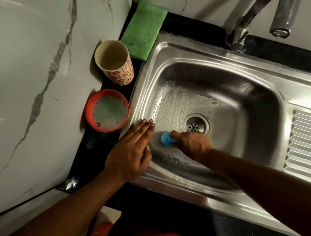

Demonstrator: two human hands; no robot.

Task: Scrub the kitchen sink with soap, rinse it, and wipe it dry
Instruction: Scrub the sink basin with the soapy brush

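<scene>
Beside the drain (195,125), right hand (193,142) grips blue scrubber (165,138); left hand (130,152) rests flat-fingered on sink (164,63) rim.

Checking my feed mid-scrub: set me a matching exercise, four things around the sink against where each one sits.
Things:
1. blue scrubber
2. green cloth
3. red bowl
4. patterned cup

Places:
A. back corner of the counter, behind the sink
B. in the sink beside the drain, gripped by the right hand
C. on the counter, between cloth and bowl
D. on the counter left of the sink, holding soapy water

Pairs: 1-B, 2-A, 3-D, 4-C
</scene>
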